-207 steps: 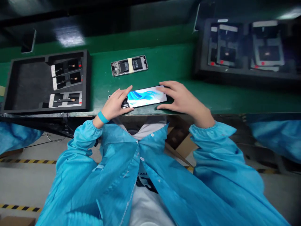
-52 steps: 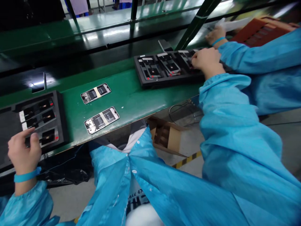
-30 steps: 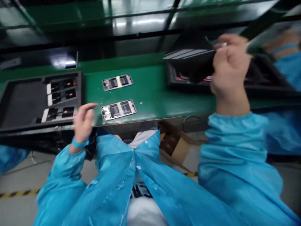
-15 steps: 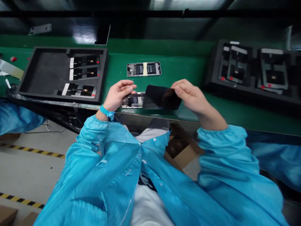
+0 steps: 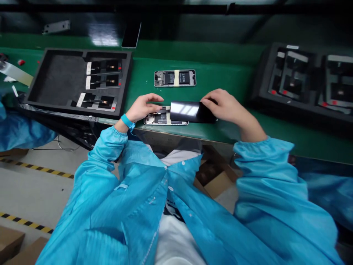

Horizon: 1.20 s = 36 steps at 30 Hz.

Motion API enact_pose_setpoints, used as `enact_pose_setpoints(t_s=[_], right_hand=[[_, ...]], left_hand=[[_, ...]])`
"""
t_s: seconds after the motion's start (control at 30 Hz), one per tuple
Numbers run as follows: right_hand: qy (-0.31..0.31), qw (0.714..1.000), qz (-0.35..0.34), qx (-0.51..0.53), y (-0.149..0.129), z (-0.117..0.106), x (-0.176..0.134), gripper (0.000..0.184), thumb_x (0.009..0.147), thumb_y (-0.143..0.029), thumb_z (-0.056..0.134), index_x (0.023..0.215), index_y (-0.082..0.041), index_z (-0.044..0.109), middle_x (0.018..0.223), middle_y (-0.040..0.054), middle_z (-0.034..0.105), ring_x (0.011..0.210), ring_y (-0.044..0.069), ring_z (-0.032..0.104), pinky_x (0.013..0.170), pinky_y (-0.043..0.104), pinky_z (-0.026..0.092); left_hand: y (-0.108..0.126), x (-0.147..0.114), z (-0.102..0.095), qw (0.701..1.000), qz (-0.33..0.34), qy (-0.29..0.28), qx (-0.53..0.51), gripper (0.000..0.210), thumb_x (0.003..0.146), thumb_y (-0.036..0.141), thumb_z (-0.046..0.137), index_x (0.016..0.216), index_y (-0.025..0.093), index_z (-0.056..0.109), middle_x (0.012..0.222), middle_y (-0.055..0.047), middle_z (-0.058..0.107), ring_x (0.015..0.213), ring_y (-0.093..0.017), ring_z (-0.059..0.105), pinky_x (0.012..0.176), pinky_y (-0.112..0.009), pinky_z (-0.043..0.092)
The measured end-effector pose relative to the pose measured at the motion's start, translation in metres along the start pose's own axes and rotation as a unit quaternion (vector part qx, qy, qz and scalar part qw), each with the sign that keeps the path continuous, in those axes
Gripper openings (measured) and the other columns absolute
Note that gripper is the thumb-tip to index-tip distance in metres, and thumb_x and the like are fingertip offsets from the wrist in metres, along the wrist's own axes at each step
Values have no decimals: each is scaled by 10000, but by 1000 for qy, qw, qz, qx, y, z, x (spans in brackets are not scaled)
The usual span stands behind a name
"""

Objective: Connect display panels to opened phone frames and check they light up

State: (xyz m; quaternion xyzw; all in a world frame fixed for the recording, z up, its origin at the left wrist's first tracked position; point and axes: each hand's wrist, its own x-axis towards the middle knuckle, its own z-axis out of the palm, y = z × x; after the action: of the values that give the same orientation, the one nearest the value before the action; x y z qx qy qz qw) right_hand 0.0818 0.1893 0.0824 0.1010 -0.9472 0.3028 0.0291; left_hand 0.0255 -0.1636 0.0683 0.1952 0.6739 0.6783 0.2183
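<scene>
A glossy black phone screen (image 5: 185, 111) is tilted above an opened phone body (image 5: 156, 119) near the bench's front edge, its face up and reflecting light. My right hand (image 5: 223, 106) grips the screen's right end between thumb and fingers. At the screen's left end, a short dark flex cable (image 5: 166, 110) reaches toward my left hand (image 5: 145, 106). The left thumb tip is at this cable, over the phone body; the index finger is bent above it, and the other fingers are mostly hidden. A second opened phone body (image 5: 175, 78), with a pale strip across its battery, lies behind.
A black foam tray (image 5: 62, 79) on the left holds several screen parts (image 5: 96, 102). Another foam tray (image 5: 260, 84) with more screen parts stands at the right. A dark phone (image 5: 131, 35) lies at the back of the green bench (image 5: 143, 73).
The screen has tipped so its face now catches light, and more of the phone body shows beneath it. My left thumb has come to the cable. The camera view has shifted slightly.
</scene>
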Motion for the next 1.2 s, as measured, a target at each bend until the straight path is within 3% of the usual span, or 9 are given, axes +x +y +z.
enact_pose_setpoints(t_s=[0.17,0.3,0.4,0.5,0.57,0.67,0.77,0.83,1.2], right_hand=[[71,982,-171,-32,-56,45,5,407,1051,-532,603,1252,-202,732,1331,171,762,1293,346,672,1154,550,511],[62,967,-248,-1,-82,85,17,303,1091,-442,591,1183,-223,778,1180,124,819,1152,294,744,1032,485,583],[66,963,-260,6,-80,99,22,301,1112,-404,562,1135,-236,811,1126,109,827,1056,256,752,952,444,602],[56,958,-280,-3,-71,99,22,324,1113,-391,555,1173,-249,840,1130,114,822,1032,242,741,925,434,602],[52,957,-284,-13,-68,97,19,329,1109,-376,557,1188,-251,851,1128,124,815,1031,245,731,918,441,599],[53,958,-282,-28,-67,93,15,326,1105,-371,563,1178,-244,855,1116,131,804,1022,252,711,896,448,586],[69,950,-300,-48,-68,93,10,338,1116,-376,548,1157,-227,849,1081,129,795,993,247,689,865,436,575],[77,946,-309,-62,-69,94,9,346,1123,-374,536,1146,-222,846,1061,126,789,981,244,677,858,435,573],[62,955,-288,-46,-74,93,8,296,1109,-350,569,1122,-233,841,1069,123,775,1002,254,669,861,449,586]], left_hand=[[4,10,1,1000,-18,-23,4,479,732,216,930,1169,150,744,1297,-110,769,1082,-239,786,1073,-444,613],[0,16,-5,999,26,-9,23,481,684,235,946,1114,143,753,1297,-131,765,1268,-288,716,1183,-478,543],[-4,10,-7,1000,22,10,20,500,699,273,950,1134,138,744,1282,-132,758,1223,-283,732,1178,-486,543],[-5,-5,-7,999,29,29,25,428,808,320,877,1175,160,725,1261,-106,756,1124,-253,767,1081,-437,596],[-3,-18,-7,989,91,64,100,294,928,327,757,1178,175,730,1243,-102,764,1153,-246,756,1068,-411,594],[-6,-36,-14,928,201,86,300,231,1035,284,603,1175,189,760,1261,-128,770,1244,-268,708,1144,-462,542],[-16,-49,-23,865,242,32,438,299,1065,267,546,1244,189,773,1300,-159,763,1265,-296,694,1132,-510,536],[-25,-53,-27,844,251,7,473,343,1081,282,532,1319,187,760,1339,-172,751,1283,-305,687,1119,-520,542],[-28,-57,-29,815,243,-31,525,397,1114,371,527,1442,275,727,1471,-169,686,1372,-341,622,1169,-589,498]])
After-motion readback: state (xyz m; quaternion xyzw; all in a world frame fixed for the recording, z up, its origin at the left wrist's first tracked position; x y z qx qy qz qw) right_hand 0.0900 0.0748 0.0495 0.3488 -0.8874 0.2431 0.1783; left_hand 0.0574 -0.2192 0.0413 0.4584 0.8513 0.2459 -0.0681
